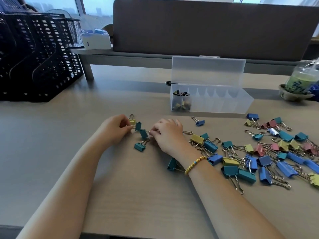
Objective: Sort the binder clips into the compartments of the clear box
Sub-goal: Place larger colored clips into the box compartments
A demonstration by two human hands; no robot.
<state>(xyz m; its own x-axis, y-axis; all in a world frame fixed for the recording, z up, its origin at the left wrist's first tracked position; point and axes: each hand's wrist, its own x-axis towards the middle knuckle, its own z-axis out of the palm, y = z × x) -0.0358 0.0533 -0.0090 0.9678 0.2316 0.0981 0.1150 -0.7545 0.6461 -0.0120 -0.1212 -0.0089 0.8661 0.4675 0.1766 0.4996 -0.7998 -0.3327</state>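
Note:
My left hand (115, 128) pinches a small chain of clips: a yellow binder clip (132, 121) joined to a teal binder clip (138, 126). My right hand (166, 135) pinches the wire handle of a second teal clip (143, 133) in the same chain. A third teal clip (139, 146) lies just below them on the table. The clear box (215, 102) stands behind with its lid up; small clips fill only its leftmost compartment (181, 100). A pile of binder clips (269, 152) in blue, teal, yellow and pink spreads to the right.
A black mesh file rack (34, 57) stands at the far left, a tissue box (95, 38) on a shelf behind it. A plastic drink cup (300, 81) sits at the far right. A grey divider panel (207, 26) closes the back of the desk.

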